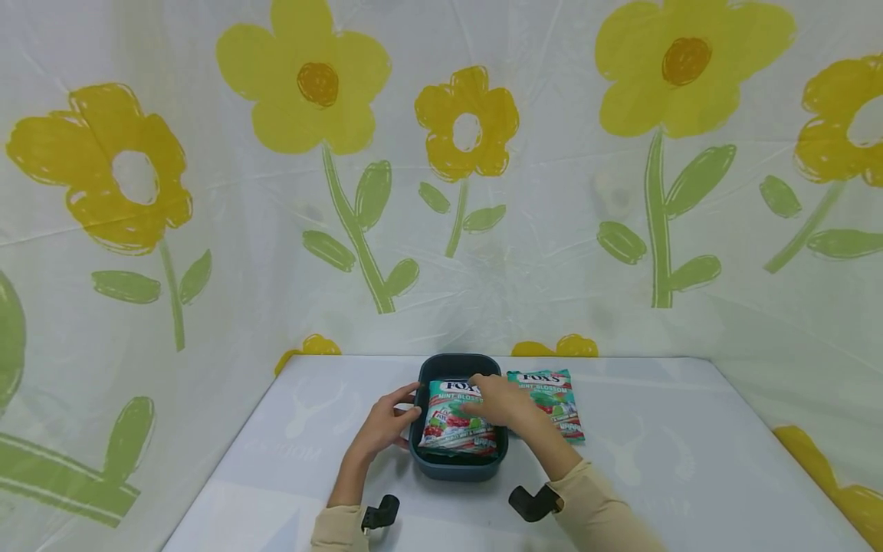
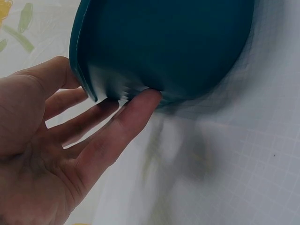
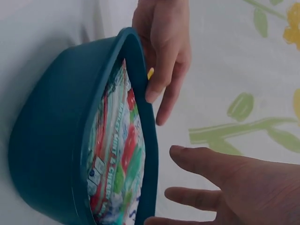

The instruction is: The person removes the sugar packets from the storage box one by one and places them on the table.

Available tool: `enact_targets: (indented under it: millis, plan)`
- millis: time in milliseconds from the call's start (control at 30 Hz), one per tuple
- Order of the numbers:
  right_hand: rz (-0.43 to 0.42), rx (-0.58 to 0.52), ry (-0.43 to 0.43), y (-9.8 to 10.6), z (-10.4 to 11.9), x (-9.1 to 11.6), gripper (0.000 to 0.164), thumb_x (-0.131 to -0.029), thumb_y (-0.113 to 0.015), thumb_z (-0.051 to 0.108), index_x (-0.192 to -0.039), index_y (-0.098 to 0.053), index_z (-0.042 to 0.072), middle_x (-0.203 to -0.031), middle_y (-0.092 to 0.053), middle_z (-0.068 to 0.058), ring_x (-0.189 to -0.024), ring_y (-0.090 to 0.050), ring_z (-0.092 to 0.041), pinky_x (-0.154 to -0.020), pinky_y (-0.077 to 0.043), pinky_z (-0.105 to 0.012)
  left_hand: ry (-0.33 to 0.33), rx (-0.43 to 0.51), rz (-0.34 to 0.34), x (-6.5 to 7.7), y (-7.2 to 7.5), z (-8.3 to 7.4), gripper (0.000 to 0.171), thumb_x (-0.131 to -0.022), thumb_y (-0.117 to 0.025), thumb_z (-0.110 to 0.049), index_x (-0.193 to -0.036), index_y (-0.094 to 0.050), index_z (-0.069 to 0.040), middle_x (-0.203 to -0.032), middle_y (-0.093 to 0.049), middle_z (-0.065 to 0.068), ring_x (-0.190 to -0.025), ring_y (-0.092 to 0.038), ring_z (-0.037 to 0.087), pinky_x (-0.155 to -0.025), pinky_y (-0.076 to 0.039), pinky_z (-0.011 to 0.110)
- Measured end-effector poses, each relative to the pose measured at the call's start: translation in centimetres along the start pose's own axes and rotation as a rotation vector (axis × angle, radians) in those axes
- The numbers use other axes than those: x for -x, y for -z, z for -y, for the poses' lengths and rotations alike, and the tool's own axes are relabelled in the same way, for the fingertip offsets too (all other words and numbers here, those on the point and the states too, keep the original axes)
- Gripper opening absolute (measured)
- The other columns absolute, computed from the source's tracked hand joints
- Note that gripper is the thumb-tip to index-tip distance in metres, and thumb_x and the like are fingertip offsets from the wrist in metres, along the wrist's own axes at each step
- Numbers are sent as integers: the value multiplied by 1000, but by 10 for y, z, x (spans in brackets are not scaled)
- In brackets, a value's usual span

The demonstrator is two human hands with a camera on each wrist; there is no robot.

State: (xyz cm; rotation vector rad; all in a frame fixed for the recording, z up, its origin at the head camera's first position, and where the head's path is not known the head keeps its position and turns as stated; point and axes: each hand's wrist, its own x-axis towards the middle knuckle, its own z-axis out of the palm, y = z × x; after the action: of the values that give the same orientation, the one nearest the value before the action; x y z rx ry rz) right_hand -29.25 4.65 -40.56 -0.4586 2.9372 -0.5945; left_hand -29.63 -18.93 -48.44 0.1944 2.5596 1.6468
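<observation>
A dark teal plastic bin (image 1: 458, 469) stands on the table, a bag of Fox's candy (image 1: 451, 425) lying inside it, printed side up. My left hand (image 1: 381, 422) is at the bin's left side. In the left wrist view its fingers (image 2: 129, 115) are fairly straight and touch the outer wall near the rim. Over the bin's right rim, my right hand (image 1: 505, 400) reaches above the bagged candy. The right wrist view shows its thumb and fingers spread, holding nothing. Part of the bag's printed front is hidden under that hand in the head view.
A second bag of Fox's candy (image 1: 560, 402) lies flat on the white table (image 1: 641, 460) just right of the bin, partly covered by my right forearm. Behind the table hangs a flower-printed curtain (image 1: 552, 253), which also runs along both sides.
</observation>
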Motion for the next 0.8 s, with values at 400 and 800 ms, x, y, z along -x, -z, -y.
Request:
enact_targets:
  millis: [400,800]
  plan:
    - [15,32,-88,-23,20,7,65,-85,-73,45,-133,-56,5,-131,-60,-23,-113,-60,-43,-92,-52,-64,4,4,-3,1,-1,-1,51,-96,-60,-19,-146,-47,-17,-136,-54,22,-104,-64,28,-55,-61,37]
    - [-22,-21,-104,-33,21,3,65,-89,-67,48,-137,-54,6,-135,-56,-26,-118,-57,-46,-94,-50,-65,2,31,-18,1,-1,0,61,-96,-61,-19,-152,-36,-16,-139,-52,23,-110,-64,34,-54,-61,39]
